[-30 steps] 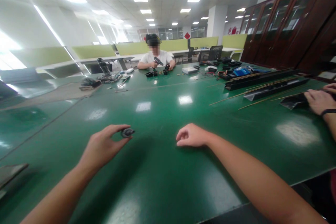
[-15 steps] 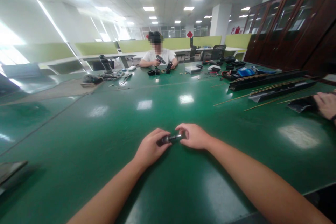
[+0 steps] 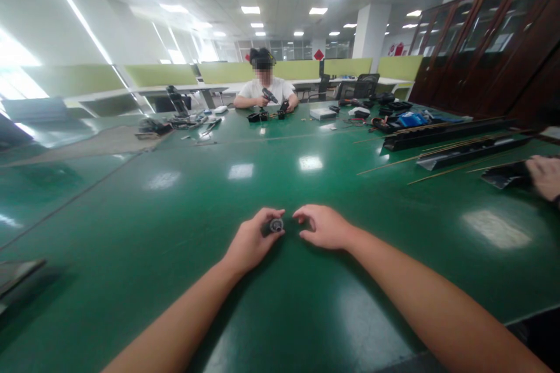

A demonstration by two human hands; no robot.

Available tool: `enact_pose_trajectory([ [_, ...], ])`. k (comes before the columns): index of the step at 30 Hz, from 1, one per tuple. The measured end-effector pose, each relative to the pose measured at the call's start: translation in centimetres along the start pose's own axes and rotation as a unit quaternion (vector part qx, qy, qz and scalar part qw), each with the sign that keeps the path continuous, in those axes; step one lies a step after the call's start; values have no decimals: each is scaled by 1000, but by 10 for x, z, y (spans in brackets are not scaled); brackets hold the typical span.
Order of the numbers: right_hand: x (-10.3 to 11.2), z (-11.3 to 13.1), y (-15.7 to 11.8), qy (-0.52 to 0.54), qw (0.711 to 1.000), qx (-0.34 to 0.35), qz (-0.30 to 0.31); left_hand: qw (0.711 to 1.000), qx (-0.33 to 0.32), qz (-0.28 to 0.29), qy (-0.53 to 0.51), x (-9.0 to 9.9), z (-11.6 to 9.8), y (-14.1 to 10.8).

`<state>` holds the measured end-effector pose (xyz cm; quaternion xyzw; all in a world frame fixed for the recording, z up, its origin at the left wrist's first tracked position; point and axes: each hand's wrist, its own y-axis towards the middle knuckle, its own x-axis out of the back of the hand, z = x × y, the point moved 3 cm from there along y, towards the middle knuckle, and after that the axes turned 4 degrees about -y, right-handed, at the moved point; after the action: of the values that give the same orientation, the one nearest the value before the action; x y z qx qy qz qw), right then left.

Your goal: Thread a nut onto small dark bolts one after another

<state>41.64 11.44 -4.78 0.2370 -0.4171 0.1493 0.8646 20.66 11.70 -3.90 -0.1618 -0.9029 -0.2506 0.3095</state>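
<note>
A small dark cylindrical object (image 3: 276, 225) stands upright on the green table (image 3: 205, 198), its round end facing up. My left hand (image 3: 256, 239) curves around it from the left, with thumb and fingers at its sides. Just to the right, my right hand (image 3: 321, 227) is apart from the object. Its thumb and fingers are curved with a gap between them, and nothing is in it.
Across the table a person (image 3: 265, 90) holds a power drill (image 3: 269, 96). Black metal channels (image 3: 446, 133) and thin rods lie at the right, near another person's hand (image 3: 543, 178). A flat board (image 3: 20, 282) is at the left edge.
The cylinder, lying sideways between my hands before, now stands on end within my left hand. My right hand is no longer at its end.
</note>
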Motion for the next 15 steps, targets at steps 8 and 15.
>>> enact_pose_trajectory([
  [8,-1,0,0,-20,1000,13,-2,999,16,18,44,-2,1,0],
  [15,0,2,0,-22,1000,16,-7,998,6,4,64,0,1,0],
])
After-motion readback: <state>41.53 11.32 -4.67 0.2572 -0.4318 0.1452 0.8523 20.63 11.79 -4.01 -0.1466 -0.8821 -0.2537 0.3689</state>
